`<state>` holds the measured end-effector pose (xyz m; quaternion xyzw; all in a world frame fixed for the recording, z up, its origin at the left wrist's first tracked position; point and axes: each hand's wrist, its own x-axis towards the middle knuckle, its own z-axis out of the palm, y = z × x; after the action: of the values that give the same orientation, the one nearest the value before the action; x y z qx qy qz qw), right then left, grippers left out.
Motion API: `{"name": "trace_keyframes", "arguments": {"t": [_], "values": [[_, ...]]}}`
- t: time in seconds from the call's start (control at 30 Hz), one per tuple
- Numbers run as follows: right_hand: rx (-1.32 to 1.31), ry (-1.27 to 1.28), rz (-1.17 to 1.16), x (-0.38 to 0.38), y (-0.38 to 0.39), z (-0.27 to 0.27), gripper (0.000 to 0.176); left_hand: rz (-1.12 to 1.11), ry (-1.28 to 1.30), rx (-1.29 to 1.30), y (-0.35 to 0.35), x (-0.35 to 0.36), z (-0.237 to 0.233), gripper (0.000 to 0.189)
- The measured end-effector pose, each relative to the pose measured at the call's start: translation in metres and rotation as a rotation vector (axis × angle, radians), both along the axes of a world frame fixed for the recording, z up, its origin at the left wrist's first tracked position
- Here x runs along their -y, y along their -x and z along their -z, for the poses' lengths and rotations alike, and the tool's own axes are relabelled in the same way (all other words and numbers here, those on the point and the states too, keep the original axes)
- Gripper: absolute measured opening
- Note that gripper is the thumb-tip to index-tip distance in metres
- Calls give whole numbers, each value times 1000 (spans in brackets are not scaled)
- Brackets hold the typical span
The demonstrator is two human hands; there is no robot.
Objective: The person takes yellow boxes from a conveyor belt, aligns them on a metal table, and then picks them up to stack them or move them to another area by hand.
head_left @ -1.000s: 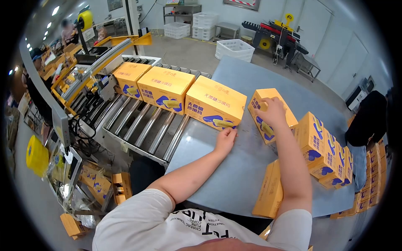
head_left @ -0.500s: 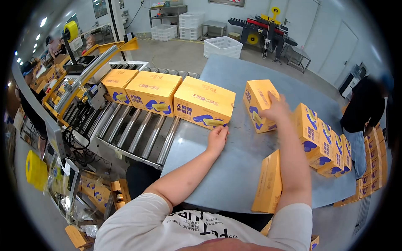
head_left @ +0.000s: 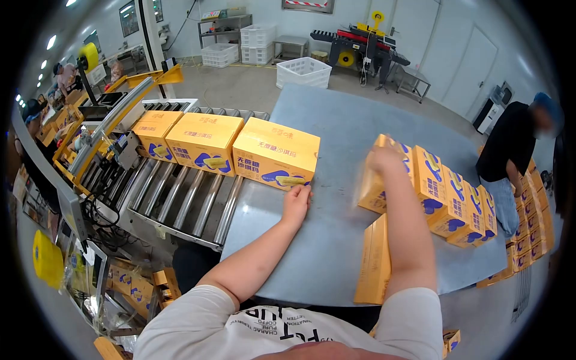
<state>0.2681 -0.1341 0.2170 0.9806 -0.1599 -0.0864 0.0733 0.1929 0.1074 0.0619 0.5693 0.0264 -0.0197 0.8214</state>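
A yellow carton with blue print [head_left: 276, 150] lies partly on the rollers and partly on the table. At its lower front corner my left hand [head_left: 296, 204] touches it, fingers curled together around nothing I can see. My right hand [head_left: 386, 159] grips the top of another yellow carton [head_left: 372, 191], which is smeared by motion and partly hidden by the forearm. That carton stands beside a row of several upright cartons [head_left: 431, 180] on the right of the table. Nearer my body, a single narrow carton [head_left: 373, 264] sits on the table.
Two more cartons [head_left: 204, 141] line the roller conveyor [head_left: 189, 198] behind a yellow-framed machine [head_left: 114, 120]. The grey-blue table [head_left: 324, 252] spans the middle. A person in black [head_left: 510, 141] stands at the right near stacked cartons [head_left: 531, 222]. A white crate [head_left: 304, 73] is beyond the table.
My right hand has moved the gripped carton rightward and nearer to me, to the end of the row. My left hand stays at the conveyor-side carton's corner. The whole view has shifted slightly.
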Motion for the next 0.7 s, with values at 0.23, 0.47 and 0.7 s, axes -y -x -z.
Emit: {"name": "trace_keyframes", "arguments": {"t": [0.23,0.47,0.7], "values": [[-78,-14,279,64,28,-28,77,-10,6,31,-1,0,3,28],[124,108,258,87,13,10,62,-1,-14,60,-1,4,8,29],[321,-569,-201,49,-15,17,65,83,132,166,3,-1,9,20]]}}
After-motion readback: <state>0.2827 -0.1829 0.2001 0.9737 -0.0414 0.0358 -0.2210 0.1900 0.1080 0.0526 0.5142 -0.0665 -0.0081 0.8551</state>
